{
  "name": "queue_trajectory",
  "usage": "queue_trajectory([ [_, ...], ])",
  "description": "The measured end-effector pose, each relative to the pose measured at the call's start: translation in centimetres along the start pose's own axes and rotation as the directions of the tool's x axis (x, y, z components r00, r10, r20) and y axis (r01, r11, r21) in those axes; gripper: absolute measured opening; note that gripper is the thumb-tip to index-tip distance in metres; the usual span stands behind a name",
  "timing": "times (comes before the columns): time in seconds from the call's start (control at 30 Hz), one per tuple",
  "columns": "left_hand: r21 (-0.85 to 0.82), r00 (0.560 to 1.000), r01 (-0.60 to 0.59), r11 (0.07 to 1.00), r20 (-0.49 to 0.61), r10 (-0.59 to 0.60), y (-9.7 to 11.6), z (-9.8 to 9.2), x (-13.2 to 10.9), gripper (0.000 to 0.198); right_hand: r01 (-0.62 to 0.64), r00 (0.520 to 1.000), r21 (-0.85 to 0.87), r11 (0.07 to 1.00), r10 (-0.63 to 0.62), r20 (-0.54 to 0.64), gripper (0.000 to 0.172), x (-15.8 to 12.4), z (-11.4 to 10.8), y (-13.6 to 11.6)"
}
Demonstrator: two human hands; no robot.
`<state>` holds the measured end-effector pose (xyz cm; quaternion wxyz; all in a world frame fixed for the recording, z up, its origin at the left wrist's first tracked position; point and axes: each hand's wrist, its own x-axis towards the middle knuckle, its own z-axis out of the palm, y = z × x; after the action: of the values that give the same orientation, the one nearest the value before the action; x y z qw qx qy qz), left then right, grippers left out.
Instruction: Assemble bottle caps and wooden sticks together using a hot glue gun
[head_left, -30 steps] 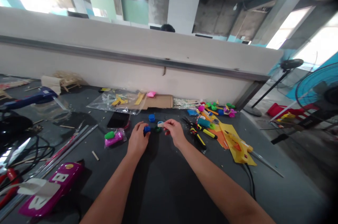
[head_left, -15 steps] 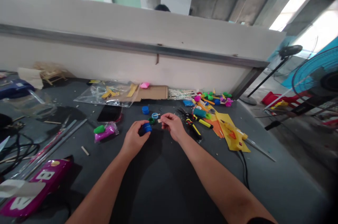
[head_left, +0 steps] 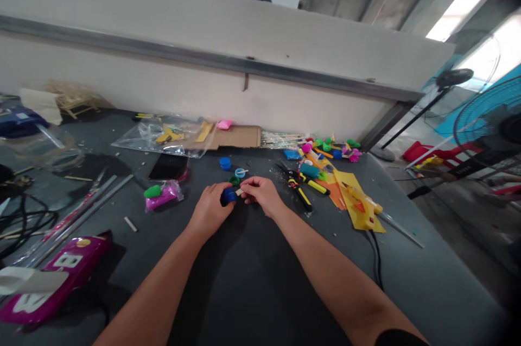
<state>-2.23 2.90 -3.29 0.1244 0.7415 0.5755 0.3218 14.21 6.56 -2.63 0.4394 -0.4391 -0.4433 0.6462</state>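
Note:
My left hand [head_left: 209, 207] grips a blue plastic bottle cap [head_left: 229, 196] between fingers and thumb. My right hand [head_left: 262, 195] pinches a small pale wooden stick [head_left: 240, 192], whose tip meets the blue cap. Just beyond the hands lie a green bottle cap [head_left: 233, 180], a light blue ring-shaped cap [head_left: 240, 173] and another blue bottle cap [head_left: 225, 163]. To the left of my left hand sits a plastic bag of magenta and green modelling clay [head_left: 161, 196].
Yellow-handled scissors [head_left: 298, 193] and a yellow glue gun [head_left: 360, 205] lie to the right among bright craft pieces. A black phone [head_left: 169, 167], a clear plastic bag [head_left: 163, 137] and cardboard [head_left: 236, 137] lie ahead. A low partition [head_left: 203, 63] bounds the dark table's far side.
My hands have come closer together, bringing the wooden stick against the blue cap. The whole view has shifted slightly as my head moved.

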Motion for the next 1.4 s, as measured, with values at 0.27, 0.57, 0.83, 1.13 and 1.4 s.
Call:
queue_trajectory([
  [0.27,0.006,0.999,0.044,0.999,0.032,-0.044,0.1,-0.3,0.0,0.033,0.002,0.999,-0.026,1.0,-0.003,-0.04,0.022,0.0,0.4,0.1],
  [0.57,-0.009,0.998,0.025,1.0,0.058,-0.025,0.2,-0.4,0.1,0.034,0.037,0.996,-0.119,0.992,-0.046,-0.074,0.012,0.0,0.8,0.3],
  [0.83,-0.022,0.996,0.043,0.999,0.082,-0.041,0.2,-0.6,0.2,0.035,0.037,0.995,-0.159,0.987,-0.051,-0.086,0.012,0.2,0.9,0.5],
  [1.13,-0.035,0.997,0.001,0.999,0.074,0.002,0.3,-0.3,0.1,0.035,0.012,0.994,-0.167,0.986,-0.03,-0.106,0.009,0.2,0.9,0.3],
  [1.4,-0.005,0.997,0.076,0.997,0.032,-0.076,0.4,-0.2,0.1,0.03,0.04,0.993,-0.105,0.994,-0.051,-0.108,0.013,-0.2,1.1,0.1],
])
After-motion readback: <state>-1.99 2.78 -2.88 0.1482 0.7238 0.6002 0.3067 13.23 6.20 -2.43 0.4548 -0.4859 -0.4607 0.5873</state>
